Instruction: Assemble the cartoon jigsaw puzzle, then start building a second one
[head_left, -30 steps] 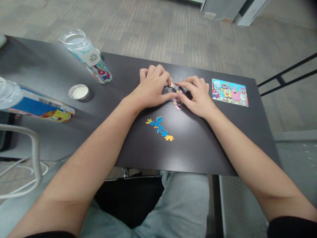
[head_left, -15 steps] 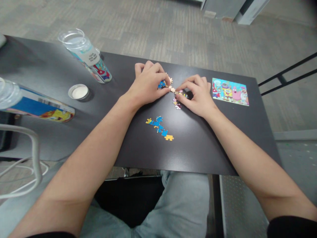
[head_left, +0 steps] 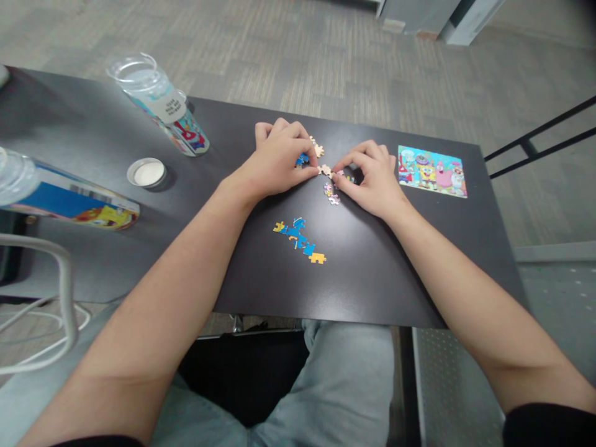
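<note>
Between my two hands is a pale, plain-backed jigsaw puzzle piece (head_left: 325,170). My left hand (head_left: 282,155) pinches its left side with thumb and forefinger, above blue puzzle pieces (head_left: 302,159) partly hidden under the fingers. My right hand (head_left: 367,172) grips the right side between thumb and forefinger, and its palm covers part of some dark and colourful pieces. Pink and purple pieces (head_left: 331,194) lie just below the fingertips. More pale pieces (head_left: 317,147) rest beyond my left fingers. Closer to me, a cluster of blue and yellow pieces (head_left: 300,239) is spread on the table.
A cartoon picture card (head_left: 432,172) lies right of my right hand on the dark table (head_left: 372,273). On the left are a clear-topped tube (head_left: 162,105), a round lid (head_left: 146,172) and a second tube (head_left: 79,195). A white curved bar (head_left: 67,292) stands at the lower left.
The pale piece has turned slightly between my fingertips, and a little more of it shows. Both hands stay almost in place; the other things have not moved.
</note>
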The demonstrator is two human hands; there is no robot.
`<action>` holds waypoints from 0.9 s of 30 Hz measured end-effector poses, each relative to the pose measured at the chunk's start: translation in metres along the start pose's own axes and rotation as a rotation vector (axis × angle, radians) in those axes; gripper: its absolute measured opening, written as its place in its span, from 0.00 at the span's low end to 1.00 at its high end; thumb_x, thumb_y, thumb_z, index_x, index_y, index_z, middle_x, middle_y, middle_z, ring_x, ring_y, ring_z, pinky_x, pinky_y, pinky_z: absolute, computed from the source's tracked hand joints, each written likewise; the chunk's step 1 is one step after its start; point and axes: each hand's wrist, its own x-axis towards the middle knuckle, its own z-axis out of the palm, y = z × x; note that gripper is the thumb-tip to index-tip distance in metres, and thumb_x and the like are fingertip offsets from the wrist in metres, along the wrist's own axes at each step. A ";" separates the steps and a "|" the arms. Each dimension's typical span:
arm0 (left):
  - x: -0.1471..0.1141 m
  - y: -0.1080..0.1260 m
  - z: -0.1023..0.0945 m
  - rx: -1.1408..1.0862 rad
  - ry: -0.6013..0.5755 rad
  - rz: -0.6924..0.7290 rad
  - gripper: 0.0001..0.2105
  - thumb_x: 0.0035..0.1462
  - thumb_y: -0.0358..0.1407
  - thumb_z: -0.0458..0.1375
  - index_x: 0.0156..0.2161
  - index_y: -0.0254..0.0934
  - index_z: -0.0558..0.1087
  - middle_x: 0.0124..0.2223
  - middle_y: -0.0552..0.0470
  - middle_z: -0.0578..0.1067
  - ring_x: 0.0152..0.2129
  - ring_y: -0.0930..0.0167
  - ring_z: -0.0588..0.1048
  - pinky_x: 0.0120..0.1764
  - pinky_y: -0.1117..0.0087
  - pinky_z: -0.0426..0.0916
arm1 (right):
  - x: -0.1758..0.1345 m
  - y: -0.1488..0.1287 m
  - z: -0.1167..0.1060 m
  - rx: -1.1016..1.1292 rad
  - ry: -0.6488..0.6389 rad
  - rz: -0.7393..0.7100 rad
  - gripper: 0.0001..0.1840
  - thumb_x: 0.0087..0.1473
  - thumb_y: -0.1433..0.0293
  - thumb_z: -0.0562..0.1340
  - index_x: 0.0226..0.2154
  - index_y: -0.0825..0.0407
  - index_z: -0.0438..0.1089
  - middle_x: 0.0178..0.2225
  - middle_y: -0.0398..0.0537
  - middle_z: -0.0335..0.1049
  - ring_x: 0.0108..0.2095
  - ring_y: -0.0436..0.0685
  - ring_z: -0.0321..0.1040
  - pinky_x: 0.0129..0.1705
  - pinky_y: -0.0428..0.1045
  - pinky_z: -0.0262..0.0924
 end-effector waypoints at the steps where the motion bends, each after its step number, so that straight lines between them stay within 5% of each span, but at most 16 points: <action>1: 0.000 -0.001 -0.001 -0.002 -0.008 -0.001 0.04 0.70 0.43 0.75 0.41 0.48 0.89 0.59 0.43 0.85 0.65 0.44 0.76 0.73 0.31 0.59 | 0.000 0.001 0.000 0.004 0.001 0.003 0.07 0.73 0.62 0.75 0.51 0.42 0.87 0.60 0.61 0.83 0.66 0.85 0.76 0.72 0.82 0.68; 10: 0.000 0.000 0.003 0.002 0.020 -0.014 0.08 0.67 0.48 0.77 0.48 0.52 0.90 0.59 0.44 0.85 0.67 0.44 0.74 0.72 0.33 0.60 | 0.003 0.006 0.000 0.103 -0.007 -0.002 0.05 0.72 0.61 0.76 0.49 0.40 0.85 0.57 0.56 0.85 0.63 0.80 0.76 0.71 0.79 0.68; 23: 0.002 0.006 0.000 -0.030 -0.018 -0.061 0.05 0.64 0.42 0.78 0.41 0.49 0.89 0.59 0.46 0.86 0.66 0.45 0.77 0.74 0.33 0.58 | 0.003 0.002 -0.001 0.132 0.014 0.010 0.07 0.68 0.67 0.71 0.45 0.41 0.87 0.54 0.54 0.87 0.59 0.76 0.79 0.72 0.80 0.68; 27: -0.001 0.005 -0.003 -0.031 -0.035 -0.044 0.05 0.61 0.43 0.78 0.38 0.49 0.88 0.58 0.46 0.87 0.64 0.45 0.78 0.74 0.31 0.59 | 0.002 -0.002 -0.005 0.100 -0.015 -0.017 0.08 0.74 0.63 0.71 0.49 0.39 0.89 0.56 0.55 0.86 0.60 0.78 0.79 0.71 0.80 0.69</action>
